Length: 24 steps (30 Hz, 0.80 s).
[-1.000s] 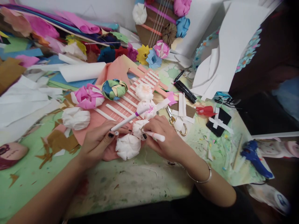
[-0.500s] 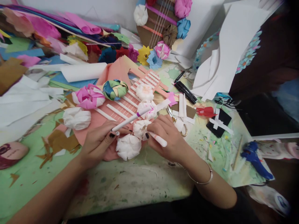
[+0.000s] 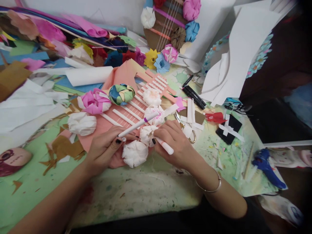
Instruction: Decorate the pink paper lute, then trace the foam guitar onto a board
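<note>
My left hand (image 3: 102, 148) is closed around a white marker with a purple band (image 3: 134, 127), which slants up to the right. A small white round end (image 3: 123, 139) shows by its thumb; I cannot tell what it belongs to. My right hand (image 3: 173, 140) grips a white marker with an orange ring (image 3: 166, 147) over a white paper flower (image 3: 146, 134); its tip is hidden. Below that flower sits a plain white one (image 3: 135, 153). Above it is a white flower with pink-purple spots (image 3: 156, 113). All lie on a salmon guitar-shaped paper piece (image 3: 94, 138) with white strips.
A pink flower (image 3: 94, 100) and a green-blue flower (image 3: 122, 93) rest at the guitar's left. Scissors (image 3: 193, 136), black pens (image 3: 194, 97) and a taped black square (image 3: 229, 129) lie to the right. A blue glue gun (image 3: 268, 167) is at the table's right edge.
The view has shifted slightly, so the table items appear a little further right. Both hands keep their markers in nearly the same places.
</note>
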Each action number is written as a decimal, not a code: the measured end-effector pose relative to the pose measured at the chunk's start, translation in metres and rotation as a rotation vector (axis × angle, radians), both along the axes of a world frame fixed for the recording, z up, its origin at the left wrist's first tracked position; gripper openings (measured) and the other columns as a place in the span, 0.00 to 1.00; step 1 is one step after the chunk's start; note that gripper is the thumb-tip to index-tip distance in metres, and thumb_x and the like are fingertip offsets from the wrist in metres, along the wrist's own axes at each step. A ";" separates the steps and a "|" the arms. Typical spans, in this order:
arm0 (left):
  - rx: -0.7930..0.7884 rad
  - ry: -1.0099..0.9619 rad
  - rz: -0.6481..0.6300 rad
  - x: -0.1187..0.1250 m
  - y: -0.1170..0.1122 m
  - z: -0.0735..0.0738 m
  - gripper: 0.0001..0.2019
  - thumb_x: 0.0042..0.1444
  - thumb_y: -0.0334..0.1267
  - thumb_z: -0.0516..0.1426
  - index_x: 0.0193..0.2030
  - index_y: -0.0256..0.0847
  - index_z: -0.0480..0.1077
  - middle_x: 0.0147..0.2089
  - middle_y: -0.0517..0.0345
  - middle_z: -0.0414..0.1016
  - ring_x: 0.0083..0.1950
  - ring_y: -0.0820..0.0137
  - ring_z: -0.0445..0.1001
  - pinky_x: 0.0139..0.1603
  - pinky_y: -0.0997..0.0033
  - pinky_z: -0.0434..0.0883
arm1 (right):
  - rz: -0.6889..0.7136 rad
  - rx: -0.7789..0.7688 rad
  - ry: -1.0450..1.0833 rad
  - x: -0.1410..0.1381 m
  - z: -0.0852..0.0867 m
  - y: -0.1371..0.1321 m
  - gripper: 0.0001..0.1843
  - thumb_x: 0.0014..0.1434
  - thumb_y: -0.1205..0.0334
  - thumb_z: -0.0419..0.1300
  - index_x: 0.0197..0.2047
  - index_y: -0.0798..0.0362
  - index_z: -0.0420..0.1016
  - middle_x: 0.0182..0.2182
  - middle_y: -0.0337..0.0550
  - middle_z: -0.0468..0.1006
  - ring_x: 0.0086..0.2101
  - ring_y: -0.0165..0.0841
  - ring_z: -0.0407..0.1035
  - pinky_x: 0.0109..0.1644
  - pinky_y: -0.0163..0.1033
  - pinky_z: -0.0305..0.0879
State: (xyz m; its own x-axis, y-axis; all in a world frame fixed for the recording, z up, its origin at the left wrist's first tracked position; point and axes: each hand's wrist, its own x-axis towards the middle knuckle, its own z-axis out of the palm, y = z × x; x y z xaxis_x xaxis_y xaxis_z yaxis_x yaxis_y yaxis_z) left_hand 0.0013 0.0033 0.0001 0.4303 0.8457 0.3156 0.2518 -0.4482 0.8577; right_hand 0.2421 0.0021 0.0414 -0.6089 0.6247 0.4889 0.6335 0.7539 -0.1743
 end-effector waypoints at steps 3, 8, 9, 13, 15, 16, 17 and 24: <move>0.007 0.004 0.006 0.001 0.001 0.001 0.15 0.64 0.37 0.48 0.48 0.42 0.75 0.46 0.51 0.76 0.42 0.66 0.71 0.43 0.68 0.66 | 0.004 0.000 -0.003 0.000 0.000 0.000 0.04 0.61 0.71 0.49 0.36 0.55 0.63 0.30 0.45 0.69 0.34 0.35 0.58 0.38 0.42 0.57; 0.016 0.005 0.005 0.000 0.001 0.002 0.15 0.64 0.36 0.48 0.47 0.40 0.75 0.43 0.52 0.76 0.40 0.68 0.71 0.41 0.69 0.66 | 0.032 -0.073 0.137 0.003 0.003 -0.001 0.03 0.61 0.70 0.50 0.37 0.54 0.62 0.28 0.42 0.67 0.32 0.33 0.58 0.37 0.41 0.57; 0.019 0.004 0.003 0.001 0.001 0.002 0.15 0.64 0.36 0.48 0.47 0.40 0.75 0.42 0.52 0.76 0.40 0.68 0.72 0.41 0.69 0.66 | 0.024 -0.109 0.200 0.004 0.004 -0.001 0.03 0.60 0.70 0.51 0.36 0.53 0.62 0.28 0.41 0.67 0.32 0.32 0.58 0.37 0.40 0.57; 0.039 -0.019 0.023 0.003 0.000 0.002 0.15 0.64 0.35 0.48 0.45 0.41 0.75 0.44 0.51 0.77 0.45 0.65 0.73 0.44 0.66 0.66 | -0.059 -0.234 0.386 0.010 0.006 0.001 0.04 0.60 0.70 0.52 0.36 0.52 0.62 0.30 0.38 0.67 0.31 0.29 0.60 0.36 0.37 0.58; 0.047 -0.030 0.039 0.005 -0.001 0.001 0.15 0.63 0.35 0.48 0.45 0.42 0.75 0.44 0.52 0.77 0.45 0.64 0.73 0.45 0.64 0.66 | -0.095 -0.251 0.417 0.013 0.005 0.002 0.02 0.60 0.68 0.54 0.36 0.52 0.63 0.31 0.38 0.68 0.31 0.28 0.61 0.35 0.36 0.58; 0.047 -0.034 0.043 0.005 -0.002 0.001 0.15 0.63 0.35 0.47 0.46 0.43 0.75 0.44 0.52 0.77 0.45 0.64 0.74 0.44 0.64 0.67 | -0.107 -0.260 0.430 0.015 0.005 0.002 0.02 0.61 0.67 0.54 0.37 0.52 0.63 0.31 0.38 0.69 0.31 0.27 0.62 0.35 0.36 0.58; 0.040 -0.034 0.042 0.005 -0.002 0.001 0.15 0.63 0.35 0.47 0.46 0.43 0.75 0.43 0.52 0.77 0.45 0.63 0.74 0.44 0.63 0.67 | -0.112 -0.272 0.443 0.016 0.005 0.003 0.02 0.61 0.66 0.55 0.38 0.52 0.64 0.32 0.38 0.69 0.31 0.27 0.62 0.34 0.36 0.58; 0.026 -0.006 0.034 0.005 0.000 0.001 0.16 0.63 0.40 0.47 0.47 0.44 0.76 0.42 0.51 0.77 0.44 0.62 0.73 0.43 0.61 0.67 | 0.003 -0.327 0.372 0.013 0.007 0.005 0.02 0.62 0.67 0.52 0.37 0.52 0.63 0.33 0.40 0.70 0.33 0.29 0.63 0.37 0.37 0.60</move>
